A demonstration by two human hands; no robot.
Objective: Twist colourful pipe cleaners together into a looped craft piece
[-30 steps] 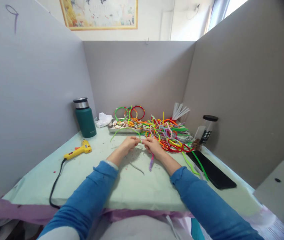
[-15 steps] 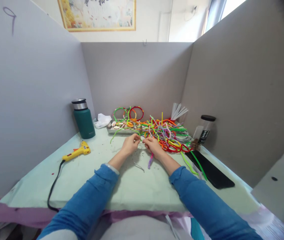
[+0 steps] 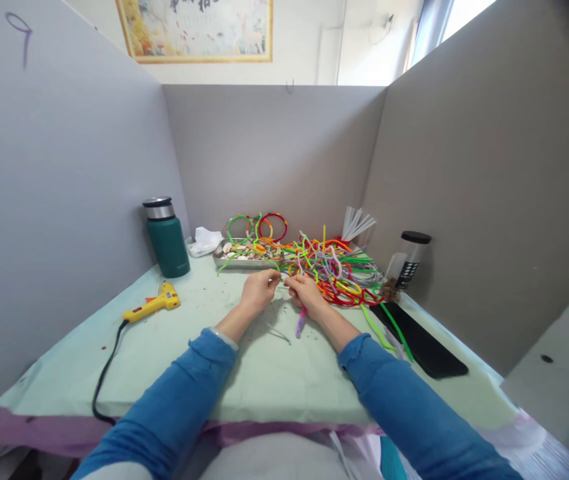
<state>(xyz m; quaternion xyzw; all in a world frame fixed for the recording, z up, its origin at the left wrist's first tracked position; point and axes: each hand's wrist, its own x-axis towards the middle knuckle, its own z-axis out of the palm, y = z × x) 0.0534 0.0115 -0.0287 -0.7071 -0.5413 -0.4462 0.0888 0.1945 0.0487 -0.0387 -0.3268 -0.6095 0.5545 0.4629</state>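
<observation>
My left hand (image 3: pixel 260 291) is closed in a pinch on a green pipe cleaner (image 3: pixel 231 259), whose free end arches left in front of the metal tray (image 3: pixel 244 264). Close beside it, my right hand (image 3: pixel 304 291) pinches a pipe cleaner too, and a pink and purple length (image 3: pixel 301 323) hangs below its fingers. The fingertips of both hands nearly meet, and the small part between them is too fine to make out. A thin grey wire-like piece (image 3: pixel 278 333) lies on the table just below the hands.
A yellow glue gun (image 3: pixel 153 306) with a black cord and a green bottle (image 3: pixel 168 241) stand at left. Tangled pipe cleaners (image 3: pixel 339 267) lie behind my right hand. Further right are a lidded clear container (image 3: pixel 413 257) and a flat black object (image 3: pixel 427 347). Grey partitions (image 3: pixel 274 147) surround the table.
The green pipe cleaner's free end has shifted slightly left and up, nearer the tray. Both hands keep nearly the same place and their pinched grips.
</observation>
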